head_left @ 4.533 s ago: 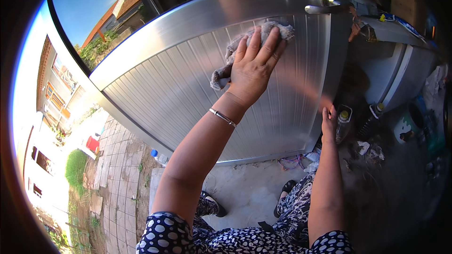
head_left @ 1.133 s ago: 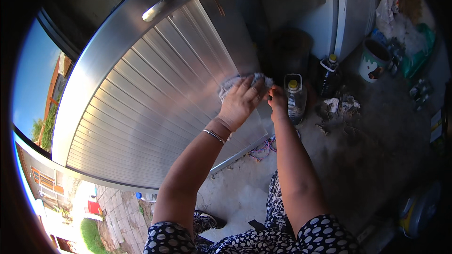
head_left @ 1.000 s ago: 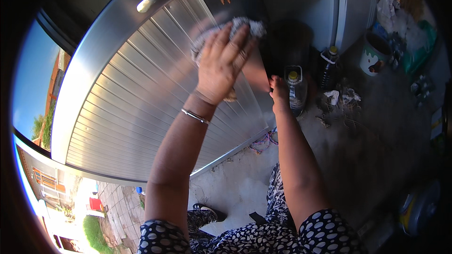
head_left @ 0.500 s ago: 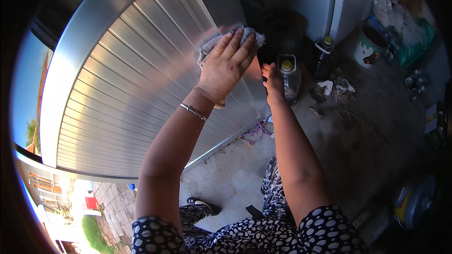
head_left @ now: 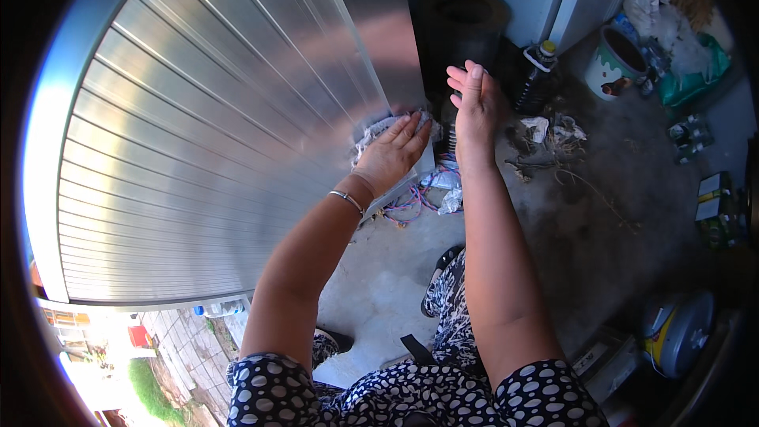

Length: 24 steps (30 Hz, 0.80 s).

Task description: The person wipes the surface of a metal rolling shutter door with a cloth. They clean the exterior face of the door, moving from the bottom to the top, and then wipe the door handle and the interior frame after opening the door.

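**Hand pressing a cloth on a metal door**

The left hand point(head_left: 393, 154) presses a crumpled grey-white cloth point(head_left: 378, 128) flat against the lower edge of a ribbed silver metal door point(head_left: 221, 134), fingers spread over it. The right hand point(head_left: 472, 103) hovers beside it, open and empty, above the grey concrete floor point(head_left: 601, 213).

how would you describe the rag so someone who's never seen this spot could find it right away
Start at the big ribbed silver metal door filling the left of the view and follow it to its lower right edge. There the left hand presses a crumpled pale grey rag flat against the metal. Unlike the scraps lying on the concrete floor, it sits on the door, under the fingers.
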Tool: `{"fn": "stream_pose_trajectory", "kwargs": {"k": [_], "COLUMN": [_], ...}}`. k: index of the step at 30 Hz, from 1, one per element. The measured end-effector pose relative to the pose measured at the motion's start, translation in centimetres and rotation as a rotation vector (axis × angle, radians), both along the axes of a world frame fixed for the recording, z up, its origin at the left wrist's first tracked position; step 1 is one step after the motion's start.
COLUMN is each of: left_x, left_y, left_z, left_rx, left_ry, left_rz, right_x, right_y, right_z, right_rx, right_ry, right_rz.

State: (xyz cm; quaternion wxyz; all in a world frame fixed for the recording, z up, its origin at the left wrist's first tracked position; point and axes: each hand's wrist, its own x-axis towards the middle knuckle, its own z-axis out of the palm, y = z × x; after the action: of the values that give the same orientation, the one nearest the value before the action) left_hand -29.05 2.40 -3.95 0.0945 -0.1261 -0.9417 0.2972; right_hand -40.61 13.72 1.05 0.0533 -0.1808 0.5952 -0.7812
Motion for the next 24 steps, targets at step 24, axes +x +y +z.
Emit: {"fn": "stream_pose_trajectory", "kwargs": {"k": [24], "left_x": [2.6], "left_y": [-2.9], "left_z": [-20.4], "left_rx": [0.232], "left_ry": [-0.158], "left_rz": [0.009], "right_x": [1.2], "right_y": [0.5], "right_z": [1.3], "right_rx": [0.116], "right_ry": [0.31], "right_rz": [0.063]}}
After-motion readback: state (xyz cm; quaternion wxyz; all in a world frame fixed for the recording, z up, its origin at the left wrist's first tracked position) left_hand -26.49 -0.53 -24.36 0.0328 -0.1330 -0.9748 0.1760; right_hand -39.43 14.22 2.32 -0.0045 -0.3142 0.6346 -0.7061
